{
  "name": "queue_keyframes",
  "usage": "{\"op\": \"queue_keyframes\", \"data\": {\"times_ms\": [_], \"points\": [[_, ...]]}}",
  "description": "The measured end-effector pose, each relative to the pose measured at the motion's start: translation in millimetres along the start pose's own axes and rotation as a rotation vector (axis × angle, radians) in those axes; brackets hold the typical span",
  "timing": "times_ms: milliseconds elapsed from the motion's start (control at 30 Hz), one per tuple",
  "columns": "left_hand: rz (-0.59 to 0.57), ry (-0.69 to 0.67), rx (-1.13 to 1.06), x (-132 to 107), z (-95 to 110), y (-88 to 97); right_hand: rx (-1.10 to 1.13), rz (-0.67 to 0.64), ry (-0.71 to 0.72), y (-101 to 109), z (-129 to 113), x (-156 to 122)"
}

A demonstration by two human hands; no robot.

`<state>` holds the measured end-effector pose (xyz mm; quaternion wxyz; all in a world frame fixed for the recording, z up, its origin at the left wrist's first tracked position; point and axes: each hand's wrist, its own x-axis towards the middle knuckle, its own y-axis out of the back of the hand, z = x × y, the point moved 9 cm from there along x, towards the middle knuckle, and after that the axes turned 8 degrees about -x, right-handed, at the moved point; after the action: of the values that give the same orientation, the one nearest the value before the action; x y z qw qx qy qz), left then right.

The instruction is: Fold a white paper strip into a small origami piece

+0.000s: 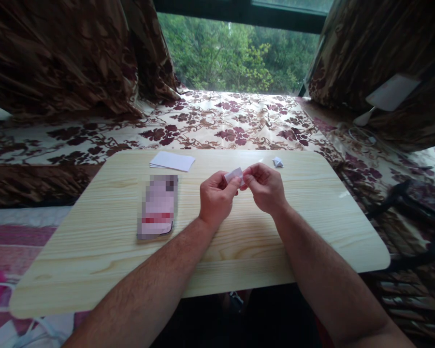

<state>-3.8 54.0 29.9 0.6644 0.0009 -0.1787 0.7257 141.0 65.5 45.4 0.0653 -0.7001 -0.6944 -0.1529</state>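
Observation:
Over the middle of the light wooden table [246,246], a small piece of white folded paper [233,175] is held between my two hands. My left hand [217,195] is closed, its thumb pressing on the paper's front. On the paper's right edge, the thumb and fingers of my right hand [265,188] are pinched together. Beyond my right hand lies a small folded paper shape [277,162]. A stack of white paper strips [172,161] rests at the table's far left. The fingers partly cover the held paper.
A phone [157,205], blurred by pixelation, lies on the table left of my left hand. Floral cloth [235,121] covers the ledge behind the table, below a window. A white lamp [391,93] stands at the far right, and a dark chair [424,208] is by the table's right side.

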Motion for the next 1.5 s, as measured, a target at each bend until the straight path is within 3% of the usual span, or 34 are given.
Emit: {"op": "queue_keyframes", "data": {"times_ms": [500,1500], "points": [[-0.007,-0.077,0.094,-3,4,-1.8,-0.002,0.043,-0.032,3,-2,-1],[0.024,-0.042,0.101,-2,5,1.0,-0.076,0.104,0.016,4,-9,-5]]}}
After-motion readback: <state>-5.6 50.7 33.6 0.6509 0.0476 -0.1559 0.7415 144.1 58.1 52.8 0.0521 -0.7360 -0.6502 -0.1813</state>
